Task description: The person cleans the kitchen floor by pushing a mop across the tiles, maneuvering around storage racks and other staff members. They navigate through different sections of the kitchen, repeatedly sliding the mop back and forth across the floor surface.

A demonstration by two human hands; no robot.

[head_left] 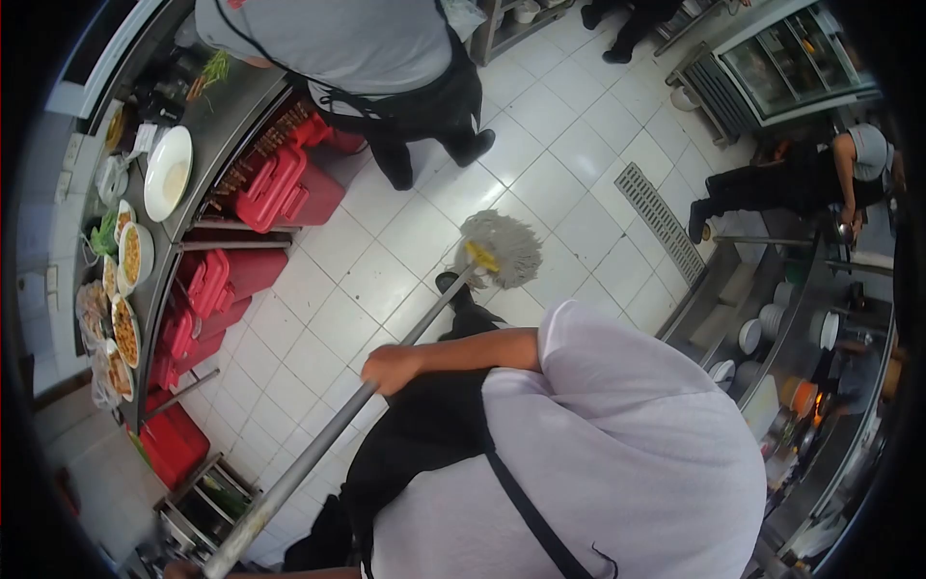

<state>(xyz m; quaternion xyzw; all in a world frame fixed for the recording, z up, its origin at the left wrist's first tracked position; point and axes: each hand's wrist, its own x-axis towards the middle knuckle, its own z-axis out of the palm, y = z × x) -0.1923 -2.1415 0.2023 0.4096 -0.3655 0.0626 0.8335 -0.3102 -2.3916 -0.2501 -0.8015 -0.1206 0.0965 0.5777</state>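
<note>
A string mop (503, 253) with a yellow clamp rests its grey-white head on the tiled floor. Its long metal handle (318, 447) slants down to the lower left. My right hand (393, 370) is wrapped round the handle partway along. At the bottom edge, my left hand (183, 570) is closed at the handle's upper end, mostly cut off by the frame. My black shoe (448, 282) is beside the mop head, partly behind the handle.
Red lidded bins (289, 188) sit under a steel counter (183, 217) bearing plates of food. A person (338, 48) stands at it. A floor drain (661, 222) lies to the right, near another person (791, 179) and dish shelves (762, 318).
</note>
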